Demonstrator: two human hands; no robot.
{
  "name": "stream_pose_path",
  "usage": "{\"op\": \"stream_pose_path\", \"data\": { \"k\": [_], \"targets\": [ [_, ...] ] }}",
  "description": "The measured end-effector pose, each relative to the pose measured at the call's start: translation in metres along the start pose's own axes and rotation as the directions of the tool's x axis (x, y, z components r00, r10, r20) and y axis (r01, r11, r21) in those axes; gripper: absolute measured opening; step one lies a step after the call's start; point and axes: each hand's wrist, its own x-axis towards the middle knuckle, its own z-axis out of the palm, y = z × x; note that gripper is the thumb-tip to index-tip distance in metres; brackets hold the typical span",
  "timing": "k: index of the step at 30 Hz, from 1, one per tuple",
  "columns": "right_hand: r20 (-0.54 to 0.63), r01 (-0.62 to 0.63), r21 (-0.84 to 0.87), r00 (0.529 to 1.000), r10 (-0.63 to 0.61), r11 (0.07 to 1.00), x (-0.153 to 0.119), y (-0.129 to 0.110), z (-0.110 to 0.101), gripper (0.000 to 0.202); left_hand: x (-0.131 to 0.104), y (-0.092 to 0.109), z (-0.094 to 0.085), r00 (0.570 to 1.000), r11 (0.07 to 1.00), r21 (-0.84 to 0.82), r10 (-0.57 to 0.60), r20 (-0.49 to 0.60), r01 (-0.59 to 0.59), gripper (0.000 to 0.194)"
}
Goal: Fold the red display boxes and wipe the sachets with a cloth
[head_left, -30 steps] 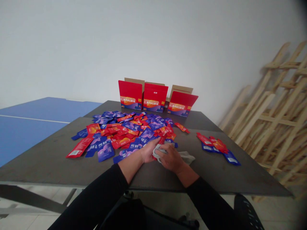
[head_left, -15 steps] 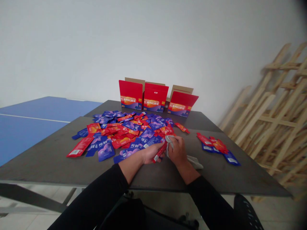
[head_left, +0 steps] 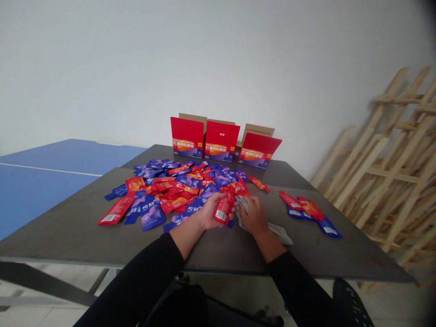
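My left hand (head_left: 211,213) is closed around a red sachet (head_left: 225,206), its printed side with a white label turned up toward me. Close beside it, my right hand (head_left: 255,215) grips a pale grey cloth (head_left: 279,234), which trails out under the wrist onto the table. Part of the cloth also shows between the two hands. Just beyond them spreads a heap of red and blue sachets (head_left: 153,213), piled loosely on the dark table (head_left: 78,227). To the right lies a smaller group of red and blue sachets (head_left: 306,209).
Three red printed cartons (head_left: 220,145) with raised flaps stand at the table's back edge. One red sachet (head_left: 259,183) lies apart, right of the heap. A blue table (head_left: 47,175) adjoins at left; wooden frames (head_left: 384,172) lean against the wall at right.
The red sachet in my left hand has turned from edge-on to show its broad labelled face. My right hand with the cloth has drawn slightly away from it, to the right.
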Motion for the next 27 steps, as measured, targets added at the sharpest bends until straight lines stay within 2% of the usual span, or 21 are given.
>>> {"op": "stream_pose_path", "data": {
  "k": [4, 8, 12, 17, 20, 23, 27],
  "targets": [
    [0.101, 0.068, -0.062, 0.993, -0.062, 0.996, -0.003, -0.005, -0.001, 0.031, 0.003, 0.002, 0.002, 0.986, 0.988, -0.064, 0.133, -0.100, -0.140, 0.043],
    [0.074, 0.110, -0.017, 0.991, -0.109, 0.994, -0.004, -0.008, -0.006, 0.030, 0.009, 0.003, 0.001, 0.956, 0.958, -0.060, 0.275, -0.099, -0.281, 0.047],
    [0.090, 0.115, 0.068, 0.989, -0.121, 0.991, 0.000, -0.013, -0.011, 0.028, 0.011, 0.000, 0.005, 0.937, 0.943, 0.005, 0.332, -0.110, -0.334, 0.042],
    [0.184, -0.032, 0.304, 0.983, -0.026, 0.952, 0.013, -0.017, -0.013, 0.044, 0.012, -0.009, 0.012, 0.888, 0.893, 0.127, 0.445, -0.117, -0.432, 0.037],
    [0.292, -0.166, 0.388, 0.955, 0.050, 0.907, 0.018, -0.022, -0.017, 0.036, 0.013, -0.014, 0.013, 0.866, 0.867, 0.178, 0.488, -0.107, -0.466, 0.037],
    [0.388, -0.373, 0.420, 0.898, 0.208, 0.827, 0.020, -0.026, -0.025, 0.031, 0.014, -0.017, 0.012, 0.876, 0.864, 0.227, 0.476, -0.076, -0.450, 0.040],
    [0.352, -0.520, 0.478, 0.852, 0.388, 0.708, 0.028, -0.012, -0.040, 0.031, 0.016, -0.018, 0.006, 0.879, 0.847, 0.259, 0.477, 0.017, -0.464, 0.042]
  ]
}}
